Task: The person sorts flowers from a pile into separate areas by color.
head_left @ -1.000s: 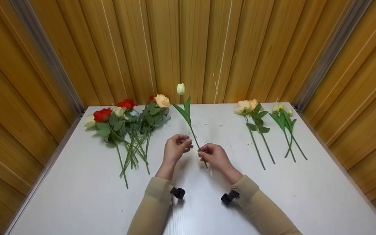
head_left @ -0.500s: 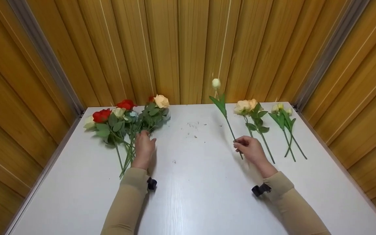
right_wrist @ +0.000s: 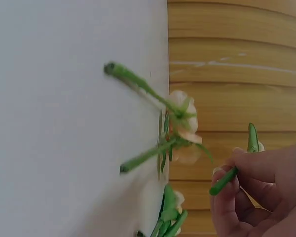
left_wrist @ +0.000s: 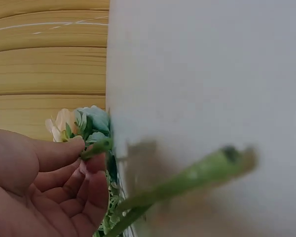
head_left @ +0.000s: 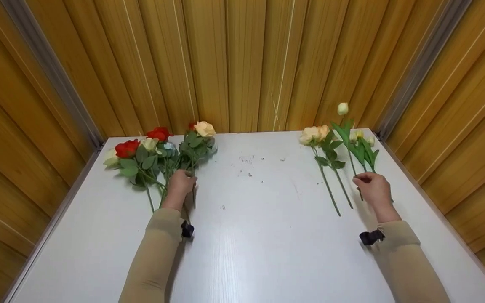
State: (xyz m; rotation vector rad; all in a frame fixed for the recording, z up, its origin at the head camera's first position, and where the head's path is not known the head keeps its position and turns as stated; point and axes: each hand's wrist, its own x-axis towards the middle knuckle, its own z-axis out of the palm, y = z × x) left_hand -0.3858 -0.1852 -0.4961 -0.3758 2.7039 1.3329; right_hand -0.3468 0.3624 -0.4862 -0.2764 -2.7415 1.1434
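**Fourteen blooms [head_left: 127, 149] on show**

Tulips number four: one held tulip [head_left: 345, 133] plus three lying tulips [head_left: 360, 152]. Beside them are two peach roses [head_left: 310, 136]. The left pile [head_left: 129, 169] shows eight heads — three red blooms [head_left: 159, 134], two cream blooms [head_left: 149, 144], two pale blue blooms [head_left: 169, 147], one peach bloom [head_left: 204, 129]; its overlapping stems [head_left: 150, 200] defy counting. Also: one left hand [head_left: 179, 184], one right hand [head_left: 375, 191], two sleeves [head_left: 152, 248], two wrist cameras [head_left: 187, 229] — and one surface [head_left: 251, 244].

Head view: bright, even light; pale glare on the white tabletop [head_left: 225, 261]; soft shadows beside both sleeves [head_left: 147, 252]. Wrist views: dimmer; wall panels [right_wrist: 237, 106] bow toward frame edges; left wrist's nearest stem [left_wrist: 197, 177] blurred.
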